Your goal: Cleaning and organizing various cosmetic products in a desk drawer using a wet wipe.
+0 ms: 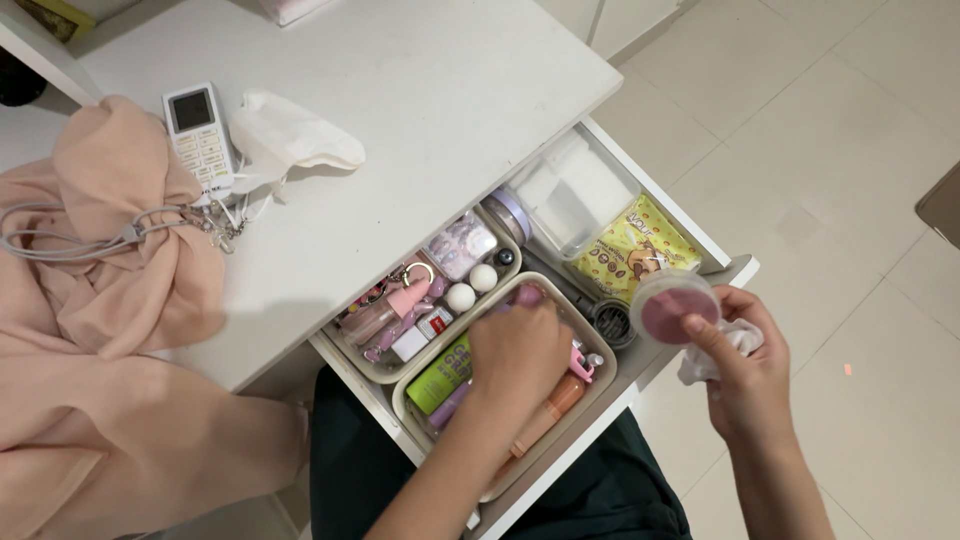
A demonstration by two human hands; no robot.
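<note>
Head view: left hand (518, 350) reaches, fingers curled, into front tray (420, 425) among tubes; right hand (745, 375) grips round pink compact (675, 308) and white cloth (725, 350) above open drawer (735, 268); sorting looks midway

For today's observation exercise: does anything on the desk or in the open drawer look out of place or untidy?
Mostly tidy. On the desk, a peach cloth lies crumpled and hangs over the edge, and a crumpled white tissue sits beside a remote control. The drawer's trays look sorted; nothing is spilled.
</note>
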